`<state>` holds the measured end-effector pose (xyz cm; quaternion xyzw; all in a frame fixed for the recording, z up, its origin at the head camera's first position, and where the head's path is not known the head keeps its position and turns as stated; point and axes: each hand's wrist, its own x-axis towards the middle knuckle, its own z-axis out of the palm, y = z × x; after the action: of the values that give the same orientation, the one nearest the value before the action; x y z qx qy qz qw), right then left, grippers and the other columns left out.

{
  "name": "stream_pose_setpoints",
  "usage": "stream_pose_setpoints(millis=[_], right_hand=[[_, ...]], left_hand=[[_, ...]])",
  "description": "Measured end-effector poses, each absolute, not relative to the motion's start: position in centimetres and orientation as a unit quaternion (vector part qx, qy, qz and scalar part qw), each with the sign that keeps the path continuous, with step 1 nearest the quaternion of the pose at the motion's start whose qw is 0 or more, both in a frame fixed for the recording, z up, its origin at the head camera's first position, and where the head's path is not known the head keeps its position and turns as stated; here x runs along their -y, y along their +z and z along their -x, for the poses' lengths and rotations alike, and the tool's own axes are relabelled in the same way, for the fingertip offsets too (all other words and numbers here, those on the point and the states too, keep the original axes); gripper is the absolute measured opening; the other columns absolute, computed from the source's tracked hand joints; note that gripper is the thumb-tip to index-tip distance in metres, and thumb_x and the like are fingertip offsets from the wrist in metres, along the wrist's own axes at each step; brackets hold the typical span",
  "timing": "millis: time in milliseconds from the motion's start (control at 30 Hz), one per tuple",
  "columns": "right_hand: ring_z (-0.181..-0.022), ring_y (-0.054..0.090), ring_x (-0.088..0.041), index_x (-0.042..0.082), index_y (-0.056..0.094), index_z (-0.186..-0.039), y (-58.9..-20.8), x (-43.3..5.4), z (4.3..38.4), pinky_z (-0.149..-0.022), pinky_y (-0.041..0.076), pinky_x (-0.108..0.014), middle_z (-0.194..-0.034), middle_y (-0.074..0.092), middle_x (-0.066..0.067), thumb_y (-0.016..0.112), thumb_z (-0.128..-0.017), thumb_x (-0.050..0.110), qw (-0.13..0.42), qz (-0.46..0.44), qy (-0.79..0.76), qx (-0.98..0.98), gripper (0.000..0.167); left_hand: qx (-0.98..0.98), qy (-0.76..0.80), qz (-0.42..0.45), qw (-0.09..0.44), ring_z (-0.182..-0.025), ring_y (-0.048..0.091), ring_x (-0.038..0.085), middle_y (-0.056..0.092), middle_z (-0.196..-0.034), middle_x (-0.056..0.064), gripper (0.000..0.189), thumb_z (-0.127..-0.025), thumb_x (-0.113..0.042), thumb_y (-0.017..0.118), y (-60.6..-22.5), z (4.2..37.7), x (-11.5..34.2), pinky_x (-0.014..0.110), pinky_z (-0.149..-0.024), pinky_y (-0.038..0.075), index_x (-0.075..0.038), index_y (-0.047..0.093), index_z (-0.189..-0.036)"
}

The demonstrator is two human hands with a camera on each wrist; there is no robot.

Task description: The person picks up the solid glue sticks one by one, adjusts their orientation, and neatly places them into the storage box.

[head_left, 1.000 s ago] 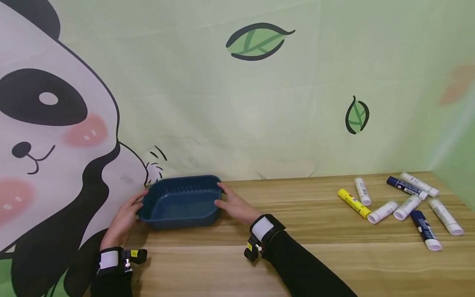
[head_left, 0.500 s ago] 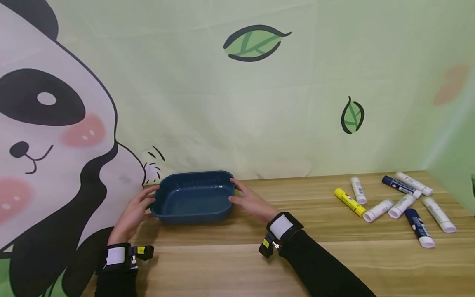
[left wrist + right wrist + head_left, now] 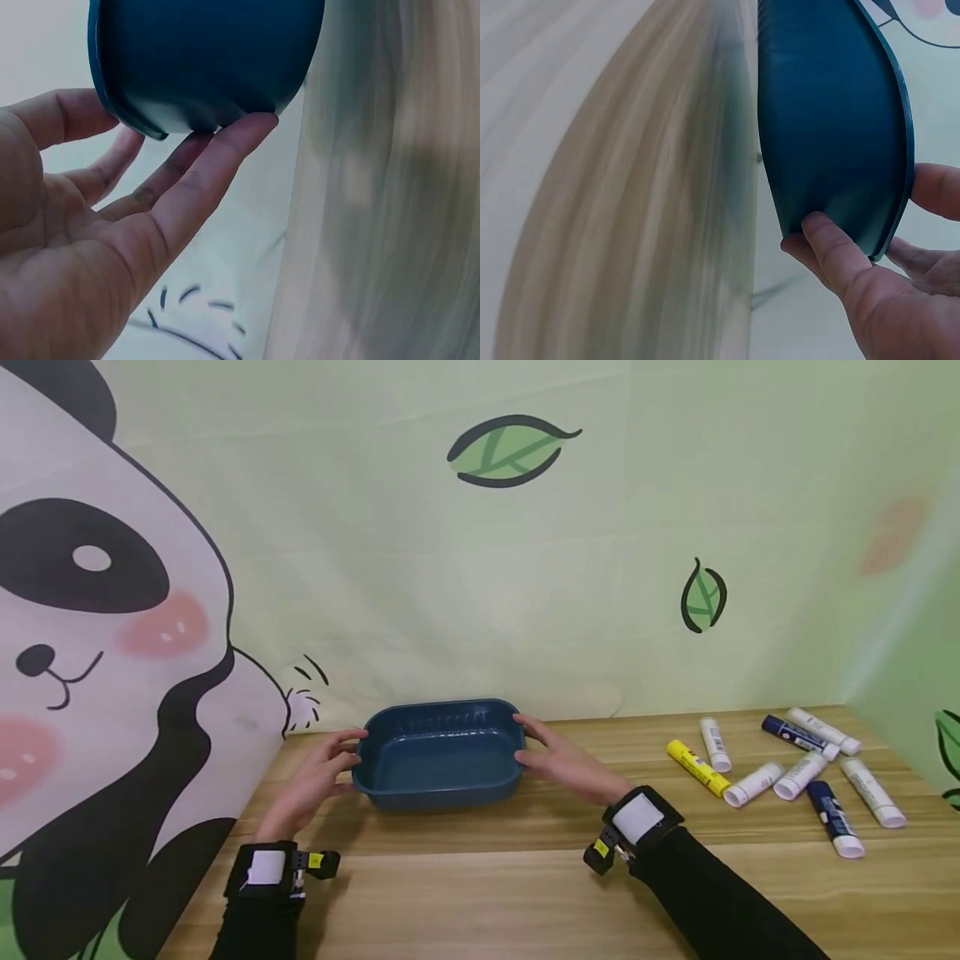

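Observation:
A dark blue plastic basin (image 3: 442, 760), rectangular with rounded corners, is held level between both hands near the back of the table. My left hand (image 3: 311, 781) grips its left end, fingers spread along the rim and outer wall. At the opposite end my right hand (image 3: 570, 764) grips the rim and wall. In the left wrist view, fingertips (image 3: 259, 124) press against the outside of the basin. The right wrist view likewise has fingertips (image 3: 817, 221) on its end wall. No contents show inside. Whether its base touches the table I cannot tell.
On the right of the wooden table (image 3: 465, 893) lie several tubes that look like glue sticks: a yellow one (image 3: 697, 768), white ones such as a white tube (image 3: 873, 793), and dark blue ones such as a blue tube (image 3: 835, 818). A printed cloth backdrop (image 3: 525, 610) stands behind.
Both hands have carried or slid the basin to the right along the back of the table, keeping hold of its ends. The head view has shifted slightly; the tubes lie in the same arrangement.

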<state>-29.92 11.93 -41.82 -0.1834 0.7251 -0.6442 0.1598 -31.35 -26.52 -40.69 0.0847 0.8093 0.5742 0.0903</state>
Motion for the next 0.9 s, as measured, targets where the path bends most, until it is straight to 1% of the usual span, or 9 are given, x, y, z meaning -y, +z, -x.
stream_pose_setpoints(millis=[100,300,400,467,567,667,900], right_hand=[[-0.13,0.043,-0.034,0.017,0.017,-0.154,-41.4,-13.3,29.4,-0.103,0.036,-0.048,-0.157,0.012,-0.016,0.053,-0.099,0.017,0.156,0.181,-0.62,-0.747,0.065],[-0.134,0.039,-0.034,0.024,0.019,-0.153,-40.9,-16.6,27.9,-0.103,0.037,-0.047,-0.157,0.014,-0.014,0.054,-0.099,0.027,0.147,0.17,-0.579,-0.784,0.065],[-0.138,0.028,-0.039,0.023,0.018,-0.154,-40.8,-18.4,27.1,-0.103,0.036,-0.052,-0.157,0.012,-0.015,0.053,-0.099,0.031,0.138,0.174,-0.561,-0.797,0.065],[-0.14,0.021,-0.04,0.022,0.019,-0.154,-40.7,-19.7,26.6,-0.103,0.034,-0.055,-0.158,0.012,-0.014,0.053,-0.099,0.033,0.129,0.172,-0.55,-0.807,0.065],[-0.142,0.015,-0.041,0.022,0.02,-0.153,-40.6,-21.4,25.8,-0.102,0.034,-0.058,-0.159,0.013,-0.011,0.052,-0.099,0.033,0.113,0.173,-0.537,-0.818,0.064],[-0.142,0.015,-0.041,0.022,0.021,-0.153,-40.5,-22.7,25.3,-0.101,0.035,-0.058,-0.159,0.013,-0.01,0.052,-0.099,0.033,0.104,0.175,-0.536,-0.819,0.063],[-0.142,0.016,-0.04,0.026,0.024,-0.152,-40.7,-24.8,24.0,-0.099,0.035,-0.059,-0.158,0.017,-0.007,0.053,-0.099,0.034,0.104,0.166,-0.529,-0.826,0.061]], left_hand=[[-0.809,0.573,-0.084,0.102,-0.128,0.039,0.039,0.029,-0.149,0.02,0.042,-0.102,-0.018,0.042,-40.6,31.4,25.4,0.048,-0.091,0.048,-0.012,0.037,-0.143],[-0.803,0.578,-0.092,0.114,-0.124,0.04,0.037,0.033,-0.145,0.018,0.04,-0.101,-0.018,0.044,-40.2,30.9,22.6,0.052,-0.092,0.046,-0.014,0.04,-0.141],[-0.798,0.582,-0.096,0.119,-0.123,0.042,0.037,0.035,-0.142,0.018,0.04,-0.1,-0.017,0.043,-40.1,30.5,20.7,0.053,-0.091,0.046,-0.014,0.041,-0.139],[-0.795,0.585,-0.1,0.122,-0.12,0.044,0.037,0.037,-0.139,0.018,0.039,-0.099,-0.015,0.044,-40.0,30.3,19.4,0.053,-0.089,0.048,-0.013,0.042,-0.138],[-0.787,0.595,-0.108,0.122,-0.116,0.046,0.038,0.038,-0.136,0.02,0.039,-0.097,-0.011,0.046,-40.0,29.9,17.7,0.052,-0.084,0.051,-0.011,0.043,-0.136],[-0.781,0.602,-0.115,0.117,-0.111,0.049,0.037,0.04,-0.134,0.019,0.039,-0.096,-0.008,0.047,-40.0,29.4,16.5,0.051,-0.081,0.052,-0.01,0.044,-0.134],[-0.771,0.613,-0.126,0.117,-0.105,0.052,0.033,0.044,-0.128,0.02,0.038,-0.094,-0.006,0.048,-40.4,28.2,14.6,0.048,-0.078,0.053,-0.008,0.046,-0.132]])
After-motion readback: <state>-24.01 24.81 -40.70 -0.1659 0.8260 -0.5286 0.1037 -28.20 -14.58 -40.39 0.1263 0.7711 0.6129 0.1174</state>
